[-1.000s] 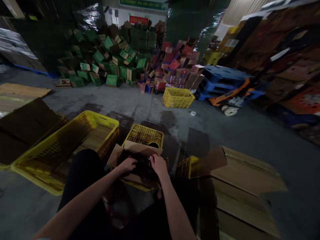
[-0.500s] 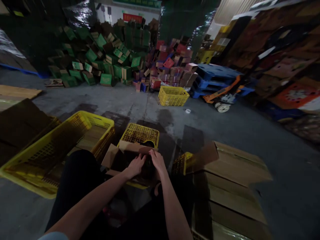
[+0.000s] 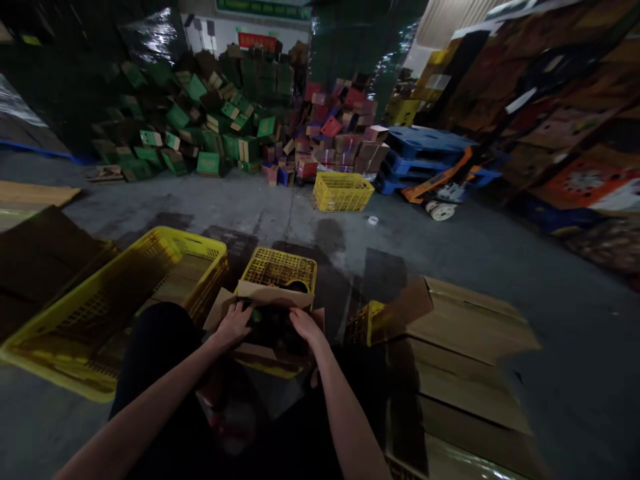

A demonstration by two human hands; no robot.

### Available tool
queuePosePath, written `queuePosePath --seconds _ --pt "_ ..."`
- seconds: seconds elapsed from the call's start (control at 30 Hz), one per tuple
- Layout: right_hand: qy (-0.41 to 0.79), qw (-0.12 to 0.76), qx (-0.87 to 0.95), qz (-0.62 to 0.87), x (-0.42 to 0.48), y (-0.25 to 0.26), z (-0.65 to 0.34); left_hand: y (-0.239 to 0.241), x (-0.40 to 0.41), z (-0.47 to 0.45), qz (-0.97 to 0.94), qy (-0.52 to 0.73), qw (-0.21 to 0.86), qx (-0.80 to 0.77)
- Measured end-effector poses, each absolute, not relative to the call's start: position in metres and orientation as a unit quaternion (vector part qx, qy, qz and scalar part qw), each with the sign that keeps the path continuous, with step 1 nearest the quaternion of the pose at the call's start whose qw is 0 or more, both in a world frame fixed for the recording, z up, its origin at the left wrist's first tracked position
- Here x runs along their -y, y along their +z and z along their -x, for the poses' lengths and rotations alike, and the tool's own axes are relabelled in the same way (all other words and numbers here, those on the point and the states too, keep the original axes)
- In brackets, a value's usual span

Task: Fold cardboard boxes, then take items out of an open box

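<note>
An open brown cardboard box point(image 3: 260, 292) rests on a small yellow crate point(image 3: 280, 267) right in front of me. Both my hands reach into it. My left hand point(image 3: 233, 324) lies at the box's left side, fingers curled over dark contents with a hint of green. My right hand point(image 3: 303, 325) is on the right side, fingers bent down into the box. What each hand grips is too dark to make out.
A large yellow crate point(image 3: 115, 293) holding flat cardboard stands at my left. Stacked flat cardboard point(image 3: 465, 347) lies at my right, over another yellow crate point(image 3: 365, 323). Farther off are a yellow basket point(image 3: 343, 191), piles of green and red boxes point(image 3: 240, 127), blue pallets and a pallet jack point(image 3: 440, 193).
My hands have spread apart inside the box, the left moving to the left side and the right drawing nearer. The view has shifted slightly.
</note>
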State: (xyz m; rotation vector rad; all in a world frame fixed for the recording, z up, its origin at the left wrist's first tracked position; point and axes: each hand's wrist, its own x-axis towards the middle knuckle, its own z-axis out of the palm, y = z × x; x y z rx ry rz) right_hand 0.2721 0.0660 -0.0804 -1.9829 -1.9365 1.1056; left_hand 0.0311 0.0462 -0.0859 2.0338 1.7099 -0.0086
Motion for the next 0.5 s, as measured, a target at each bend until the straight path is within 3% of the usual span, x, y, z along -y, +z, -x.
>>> queuePosePath --seconds 0.1,0.2,0.5 --pt "0.324 0.015 0.667 0.671 -0.060 -0.085 -0.257 -0.083 -0.046 -0.051 -0.788 -0.010 0.209 -0.580" --pt "0.259 -0.025 0.687 0.678 -0.051 -0.086 -0.247 -0.087 -0.045 -0.080 -0.823 -0.025 0.245 -0.512" --pt "0.102 -0.063 0.746 0.655 -0.045 -0.076 -0.241 -0.105 -0.045 -0.095 -0.785 -0.020 0.275 -0.554"
